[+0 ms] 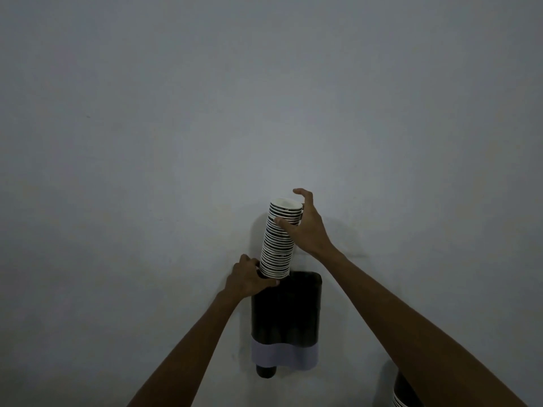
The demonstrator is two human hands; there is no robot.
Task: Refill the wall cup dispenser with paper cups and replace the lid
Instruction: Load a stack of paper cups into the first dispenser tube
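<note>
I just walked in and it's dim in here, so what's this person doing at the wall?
A person is loading a stack of paper cups into a dark wall cup dispenser. The left hand steadies the stack's bottom at the dispenser's open top, while the right hand grips it near the upper end. Most of the stack is above the dispenser, and no lid is on it.

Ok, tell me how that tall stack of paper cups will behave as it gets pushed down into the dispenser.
The stack of paper cups is tall, narrow and already leaning, so it may bend or separate at a joint. That is probably why the right hand steadies its top and the left hand its base. Paper rims probably crush if forced into the dispenser.
</note>
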